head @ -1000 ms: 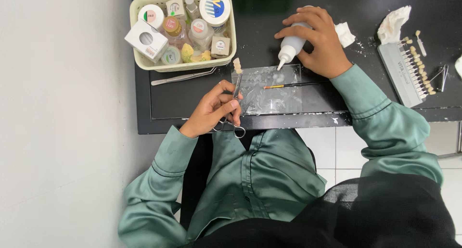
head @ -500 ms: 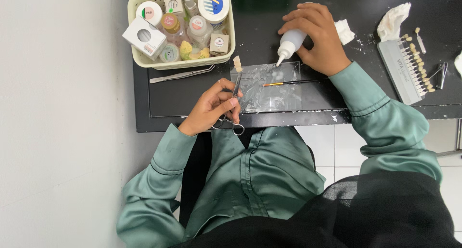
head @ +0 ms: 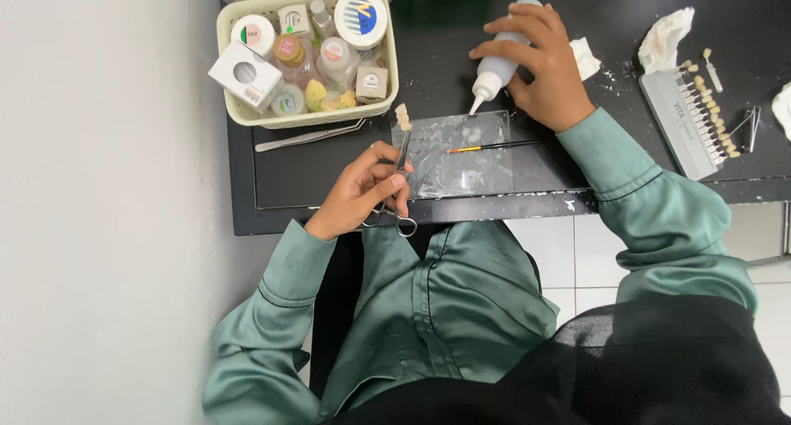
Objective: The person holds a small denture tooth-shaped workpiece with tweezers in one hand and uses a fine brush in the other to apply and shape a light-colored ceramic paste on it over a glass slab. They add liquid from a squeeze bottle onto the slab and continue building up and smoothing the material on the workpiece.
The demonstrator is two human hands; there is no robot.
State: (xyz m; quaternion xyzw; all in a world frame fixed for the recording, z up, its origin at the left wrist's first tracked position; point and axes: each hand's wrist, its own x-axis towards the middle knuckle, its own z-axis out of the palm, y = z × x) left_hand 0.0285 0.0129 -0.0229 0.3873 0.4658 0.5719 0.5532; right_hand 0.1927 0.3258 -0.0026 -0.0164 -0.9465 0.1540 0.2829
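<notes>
Clamp (head: 401, 178) gripped by left hand (head: 360, 196), steel, ring handles toward body, pale tooth piece (head: 402, 114) held at tip, over slab's 9 o'clock edge. White bottle (head: 497, 66) clasped by right hand (head: 544, 66), nozzle tilted down onto clear slab (head: 460, 154) at 12 o'clock. Brush (head: 486, 147) laid across slab. Bottle nozzle now lowered to slab versus earlier frame; clamp unchanged. Basket (head: 239, 112) at 11 o'clock, shade guide (head: 680, 128) at 3 o'clock; bare tabletop between slab and guide.
</notes>
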